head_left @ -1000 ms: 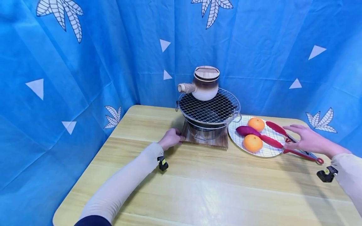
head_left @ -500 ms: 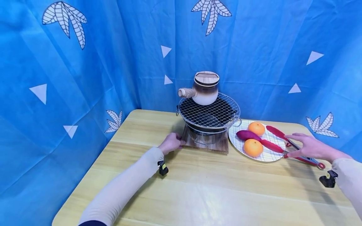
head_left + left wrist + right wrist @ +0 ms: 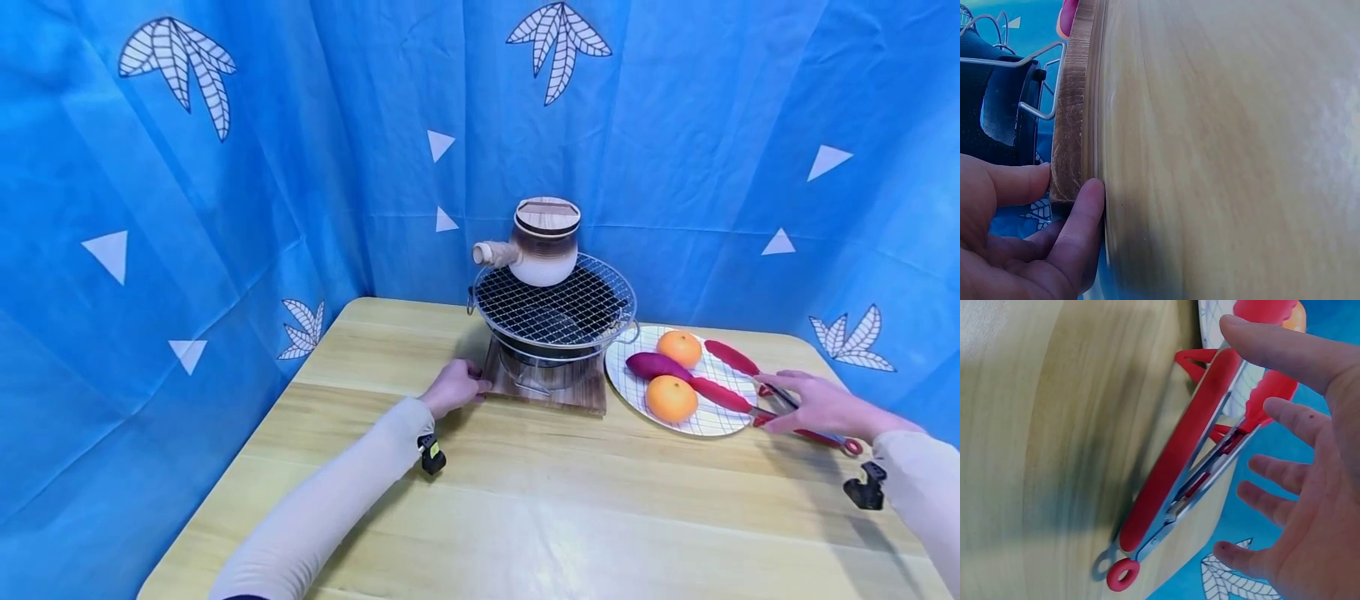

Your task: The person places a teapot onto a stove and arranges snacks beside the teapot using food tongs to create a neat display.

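Across the plate's edge (image 3: 716, 422), splayed red-and-silver tongs (image 3: 1180, 450).

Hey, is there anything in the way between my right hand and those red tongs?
Nothing visible: the right hand's grip is spread open near the red tongs, with no object between. The purple sweet potato and oranges lie on the plate, by the tongs' far ends, out of that path.

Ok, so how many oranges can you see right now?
2. Both are on the plate: one orange behind the purple thing, the other orange in front of it. No others show in the head view.
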`<state>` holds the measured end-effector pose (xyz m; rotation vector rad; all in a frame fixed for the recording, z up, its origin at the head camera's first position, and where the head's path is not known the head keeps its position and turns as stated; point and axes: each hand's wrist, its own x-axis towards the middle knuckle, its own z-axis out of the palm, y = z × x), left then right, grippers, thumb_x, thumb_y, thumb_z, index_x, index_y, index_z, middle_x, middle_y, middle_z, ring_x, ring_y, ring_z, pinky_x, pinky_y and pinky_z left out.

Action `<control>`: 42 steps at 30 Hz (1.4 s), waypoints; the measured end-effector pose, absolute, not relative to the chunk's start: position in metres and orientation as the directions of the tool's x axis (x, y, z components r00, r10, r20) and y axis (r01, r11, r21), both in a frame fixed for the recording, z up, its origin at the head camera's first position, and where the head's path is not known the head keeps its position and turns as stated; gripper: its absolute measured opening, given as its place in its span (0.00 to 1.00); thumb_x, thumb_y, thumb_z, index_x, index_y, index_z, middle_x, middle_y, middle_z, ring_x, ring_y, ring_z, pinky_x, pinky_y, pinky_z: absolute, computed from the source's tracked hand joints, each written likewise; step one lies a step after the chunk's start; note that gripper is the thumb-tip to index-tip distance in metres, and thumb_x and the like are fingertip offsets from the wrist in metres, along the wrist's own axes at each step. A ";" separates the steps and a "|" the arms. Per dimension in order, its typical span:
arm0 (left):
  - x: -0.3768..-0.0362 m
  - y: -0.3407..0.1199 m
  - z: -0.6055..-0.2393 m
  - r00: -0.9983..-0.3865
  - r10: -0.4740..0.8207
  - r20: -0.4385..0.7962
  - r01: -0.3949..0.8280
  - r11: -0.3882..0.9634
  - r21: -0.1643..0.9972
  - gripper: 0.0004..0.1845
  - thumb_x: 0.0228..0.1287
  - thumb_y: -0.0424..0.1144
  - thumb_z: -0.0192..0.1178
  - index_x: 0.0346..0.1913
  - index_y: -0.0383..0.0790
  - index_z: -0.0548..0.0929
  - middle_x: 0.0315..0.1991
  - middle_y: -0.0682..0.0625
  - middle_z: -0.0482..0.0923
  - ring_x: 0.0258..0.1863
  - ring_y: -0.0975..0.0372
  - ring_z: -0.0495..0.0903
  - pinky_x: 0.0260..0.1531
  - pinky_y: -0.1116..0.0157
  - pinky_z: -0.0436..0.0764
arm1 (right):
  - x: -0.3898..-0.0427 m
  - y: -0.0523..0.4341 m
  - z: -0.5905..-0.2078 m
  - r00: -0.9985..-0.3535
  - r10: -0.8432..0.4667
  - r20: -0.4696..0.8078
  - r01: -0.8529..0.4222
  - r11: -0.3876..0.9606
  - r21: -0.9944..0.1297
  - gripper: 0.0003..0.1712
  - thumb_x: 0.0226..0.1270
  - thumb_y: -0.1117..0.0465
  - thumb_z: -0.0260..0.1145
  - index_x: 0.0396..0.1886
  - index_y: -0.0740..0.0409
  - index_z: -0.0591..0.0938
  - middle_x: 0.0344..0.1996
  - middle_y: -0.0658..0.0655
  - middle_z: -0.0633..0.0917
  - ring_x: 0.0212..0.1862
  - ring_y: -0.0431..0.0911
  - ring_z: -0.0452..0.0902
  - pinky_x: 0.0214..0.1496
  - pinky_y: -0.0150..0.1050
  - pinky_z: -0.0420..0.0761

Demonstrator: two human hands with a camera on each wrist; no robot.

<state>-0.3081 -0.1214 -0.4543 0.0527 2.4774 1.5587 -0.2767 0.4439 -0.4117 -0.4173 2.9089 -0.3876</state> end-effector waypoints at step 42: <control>-0.307 -0.120 -0.454 -0.975 0.126 -0.185 -0.113 0.437 0.893 0.19 0.65 0.31 0.65 0.55 0.25 0.75 0.46 0.37 0.80 0.35 0.55 0.88 0.41 0.64 0.88 | -0.273 0.461 -0.433 -0.948 -0.316 -0.036 -0.293 0.913 -0.283 0.44 0.51 0.53 0.80 0.65 0.66 0.76 0.61 0.82 0.73 0.57 0.73 0.70 0.52 0.71 0.73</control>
